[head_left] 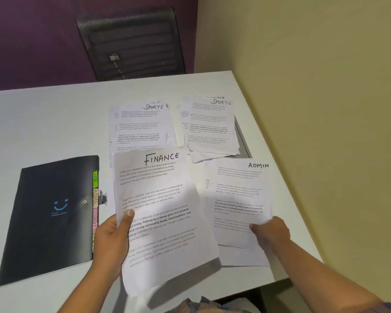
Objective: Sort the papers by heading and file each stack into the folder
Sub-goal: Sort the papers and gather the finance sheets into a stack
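2 hands point(113, 242) pinch FINANCE sheet point(160, 213).

Both forearms are bare; the left hand point(110, 242) and right hand point(272, 232) seem ringless, with short nails.

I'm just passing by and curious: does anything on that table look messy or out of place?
Yes. The far-right pile topped SPORTS is fanned and askew, with another heading peeking out above it, so it looks mixed. A second SPORTS pile lies beside it.
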The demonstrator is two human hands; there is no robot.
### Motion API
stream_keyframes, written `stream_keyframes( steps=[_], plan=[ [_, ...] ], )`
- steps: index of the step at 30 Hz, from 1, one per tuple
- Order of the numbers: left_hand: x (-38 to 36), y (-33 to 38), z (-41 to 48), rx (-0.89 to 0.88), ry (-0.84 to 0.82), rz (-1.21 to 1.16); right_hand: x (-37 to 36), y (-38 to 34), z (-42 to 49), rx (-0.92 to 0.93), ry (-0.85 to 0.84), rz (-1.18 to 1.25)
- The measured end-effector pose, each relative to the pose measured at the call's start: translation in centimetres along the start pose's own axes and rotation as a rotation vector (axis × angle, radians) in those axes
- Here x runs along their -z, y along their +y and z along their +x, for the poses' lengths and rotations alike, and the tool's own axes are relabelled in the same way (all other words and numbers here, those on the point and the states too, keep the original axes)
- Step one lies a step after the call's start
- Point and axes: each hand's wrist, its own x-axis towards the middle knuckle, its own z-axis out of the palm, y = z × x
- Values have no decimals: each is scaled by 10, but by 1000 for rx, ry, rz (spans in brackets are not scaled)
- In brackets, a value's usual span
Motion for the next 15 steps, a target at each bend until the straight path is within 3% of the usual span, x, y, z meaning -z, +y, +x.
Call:
stream_keyframes(
  steps=[7, 15],
  plan=[
    [-6, 8, -4, -19, -17, -18, 15, 6, -10, 68, -84, 453],
    [-10, 8, -2, -12, -40, -27, 29, 7, -1, 80, -8, 368]
  ],
)
